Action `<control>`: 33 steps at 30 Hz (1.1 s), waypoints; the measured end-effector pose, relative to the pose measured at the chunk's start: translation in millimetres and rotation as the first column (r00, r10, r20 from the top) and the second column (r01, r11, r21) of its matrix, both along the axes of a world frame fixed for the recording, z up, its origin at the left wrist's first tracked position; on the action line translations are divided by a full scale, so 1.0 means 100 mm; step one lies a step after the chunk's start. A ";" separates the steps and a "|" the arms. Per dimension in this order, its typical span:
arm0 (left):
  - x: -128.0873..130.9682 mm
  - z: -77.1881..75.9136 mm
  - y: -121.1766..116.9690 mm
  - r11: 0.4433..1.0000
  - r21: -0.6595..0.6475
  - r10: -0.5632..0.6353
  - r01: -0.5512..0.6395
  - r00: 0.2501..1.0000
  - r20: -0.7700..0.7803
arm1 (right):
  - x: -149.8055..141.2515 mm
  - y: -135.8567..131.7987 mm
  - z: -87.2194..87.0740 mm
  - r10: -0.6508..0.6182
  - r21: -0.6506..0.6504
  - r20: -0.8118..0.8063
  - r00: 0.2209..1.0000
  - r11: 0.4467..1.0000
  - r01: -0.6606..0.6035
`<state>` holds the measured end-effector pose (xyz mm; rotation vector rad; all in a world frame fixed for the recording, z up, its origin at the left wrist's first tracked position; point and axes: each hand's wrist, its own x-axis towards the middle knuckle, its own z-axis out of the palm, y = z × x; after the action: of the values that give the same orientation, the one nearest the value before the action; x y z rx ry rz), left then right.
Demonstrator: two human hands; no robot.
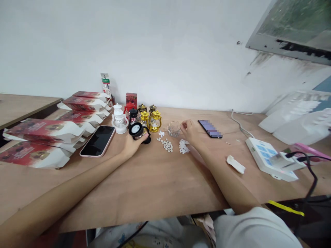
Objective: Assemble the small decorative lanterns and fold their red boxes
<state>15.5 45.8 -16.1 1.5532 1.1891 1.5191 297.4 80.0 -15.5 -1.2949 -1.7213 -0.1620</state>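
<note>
My left hand [134, 144] is wrapped round a small black lantern [137, 129] lying on its side, its round base turned toward me with a white disc in it. My right hand [190, 131] is pinched beside a small heap of thin wire pieces [173, 128]; whatever lies between its fingertips is too small to tell. Between the hands are several small round discs [167, 145] and a pile of white flat pieces [184, 146]. Behind the left hand stand a white lantern [120, 120], a gold lantern [155, 122] and several others in black, gold and red.
Red-and-white cartons [43, 131] are stacked at the left, by a pink-edged phone [98, 141]. Another phone [210, 128] lies right of my right hand. Further right are a curled white scrap [236, 164] and a power strip [269, 158] with cables. A wall rises behind the table.
</note>
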 end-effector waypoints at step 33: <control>0.00 -0.02 0.04 1.000 -0.018 -0.023 0.024 0.999 0.038 | -0.05 0.01 0.10 -0.085 -0.182 -0.599 0.796 0.983 -0.032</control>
<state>15.5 49.5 -18.2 1.5141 1.1566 1.5116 292.0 80.8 -5.1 -1.3175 -1.1754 0.3771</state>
